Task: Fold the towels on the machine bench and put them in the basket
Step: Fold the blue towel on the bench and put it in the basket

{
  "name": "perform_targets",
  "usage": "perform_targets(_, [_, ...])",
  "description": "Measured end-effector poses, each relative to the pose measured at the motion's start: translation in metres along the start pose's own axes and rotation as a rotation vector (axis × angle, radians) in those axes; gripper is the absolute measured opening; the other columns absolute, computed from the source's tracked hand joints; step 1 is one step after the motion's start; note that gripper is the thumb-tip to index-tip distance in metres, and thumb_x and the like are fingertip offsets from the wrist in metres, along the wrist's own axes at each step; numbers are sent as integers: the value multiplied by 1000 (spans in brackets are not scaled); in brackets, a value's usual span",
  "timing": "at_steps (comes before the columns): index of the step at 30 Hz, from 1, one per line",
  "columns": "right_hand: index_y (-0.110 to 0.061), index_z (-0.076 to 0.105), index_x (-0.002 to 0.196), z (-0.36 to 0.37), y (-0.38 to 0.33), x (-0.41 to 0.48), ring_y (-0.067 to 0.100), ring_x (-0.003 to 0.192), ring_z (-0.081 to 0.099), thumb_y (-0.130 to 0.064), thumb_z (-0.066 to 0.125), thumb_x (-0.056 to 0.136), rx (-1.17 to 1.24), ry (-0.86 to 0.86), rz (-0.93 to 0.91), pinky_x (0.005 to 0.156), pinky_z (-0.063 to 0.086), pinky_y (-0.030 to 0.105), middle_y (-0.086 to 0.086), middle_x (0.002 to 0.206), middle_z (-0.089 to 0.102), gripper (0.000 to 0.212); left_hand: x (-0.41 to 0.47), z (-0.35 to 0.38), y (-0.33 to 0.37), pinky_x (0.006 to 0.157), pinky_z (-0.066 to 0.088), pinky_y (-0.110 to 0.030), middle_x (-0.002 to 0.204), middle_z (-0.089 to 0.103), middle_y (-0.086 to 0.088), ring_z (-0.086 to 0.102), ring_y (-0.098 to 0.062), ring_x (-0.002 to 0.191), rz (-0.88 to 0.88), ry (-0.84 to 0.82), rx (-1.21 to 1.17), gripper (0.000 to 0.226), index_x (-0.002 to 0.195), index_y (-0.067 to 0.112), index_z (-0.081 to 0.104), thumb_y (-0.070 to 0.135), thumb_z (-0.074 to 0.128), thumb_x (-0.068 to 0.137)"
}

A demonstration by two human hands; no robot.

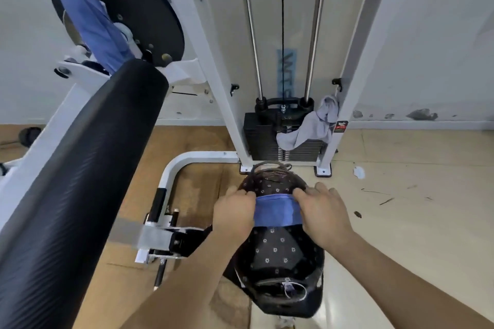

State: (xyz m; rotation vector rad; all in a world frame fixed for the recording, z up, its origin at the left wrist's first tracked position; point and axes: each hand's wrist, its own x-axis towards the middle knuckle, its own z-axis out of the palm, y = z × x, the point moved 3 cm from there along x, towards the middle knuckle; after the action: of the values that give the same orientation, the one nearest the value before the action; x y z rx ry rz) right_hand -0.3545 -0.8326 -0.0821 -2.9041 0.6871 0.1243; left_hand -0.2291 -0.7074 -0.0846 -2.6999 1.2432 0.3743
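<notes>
A folded blue towel (pixel 276 209) lies across the open mouth of a dark basket (pixel 278 251) with a small flower print, standing on the floor. My left hand (pixel 234 212) holds the towel's left end with curled fingers. My right hand (pixel 322 212) holds its right end, fingers bent over the top edge. Another blue towel (pixel 91 19) hangs over the black round plate at the top left of the machine. A grey towel (pixel 311 125) is draped on the weight stack by the right upright.
A long black padded roller (pixel 80 181) slants across the left. The white machine frame (pixel 213 61) and weight stack (pixel 267 136) stand behind the basket. A curved white base tube (pixel 176 168) and a metal bracket (pixel 160 240) lie left of it. Beige floor extends right.
</notes>
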Motion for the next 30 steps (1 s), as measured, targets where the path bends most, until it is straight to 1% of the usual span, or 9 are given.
perform_targets(4, [-15,61,64,33,0,28,29,60,56,-2,75,24,-101,-60,-1,52,44,34,2,48,55,45,37,26,8,57,37,-30,81,67,-4,57,-23,92,166,-100,215,25,90,11,64,11,76,67])
perform_targets(10, [-7,60,51,64,2,55,30,64,54,0,80,26,-155,-118,19,53,42,39,7,46,53,33,68,76,13,58,33,-32,96,63,-9,56,-28,91,374,-250,437,24,105,1,57,-5,53,82])
perform_targets(13, [-5,69,74,69,-2,55,31,71,58,-1,78,35,-89,-101,38,54,46,37,10,71,61,40,83,87,16,62,35,-31,99,66,-11,61,-29,92,372,-265,374,25,109,0,58,-3,53,84])
perform_targets(15, [-8,71,98,74,-9,50,32,79,64,-4,77,47,57,-152,49,58,53,36,10,90,65,51,91,84,17,57,40,-26,85,70,-7,67,-24,79,325,-264,325,21,99,8,67,9,64,78])
perform_targets(17, [-10,57,128,82,-15,48,34,107,60,-7,62,73,242,-253,117,78,55,39,11,124,59,55,94,84,18,43,38,-21,64,67,-4,63,-19,57,317,-226,298,29,79,15,71,21,81,52])
perform_targets(19, [-12,40,143,86,-17,50,30,123,49,-10,46,87,372,-356,212,93,47,36,7,142,46,57,95,87,18,37,34,-23,73,65,-8,61,-22,61,388,-73,253,36,81,13,69,16,80,47])
perform_targets(22, [-13,40,141,83,-16,62,28,119,52,-12,43,89,585,-415,369,93,45,34,8,135,54,52,84,84,23,42,44,-28,86,65,-8,64,-25,75,457,7,152,33,88,13,69,15,80,57])
perform_targets(26, [-11,57,122,88,-6,78,32,113,58,-4,44,82,956,-523,613,97,46,37,10,117,64,43,77,94,29,76,51,-38,127,55,-13,55,-32,114,299,-210,121,40,131,7,48,14,51,92])
perform_targets(30, [-19,60,98,88,2,75,30,101,62,-12,48,86,1135,-442,780,89,50,38,8,104,66,18,89,81,33,76,50,-37,118,62,-11,62,-32,106,216,-269,64,32,120,10,56,4,55,89])
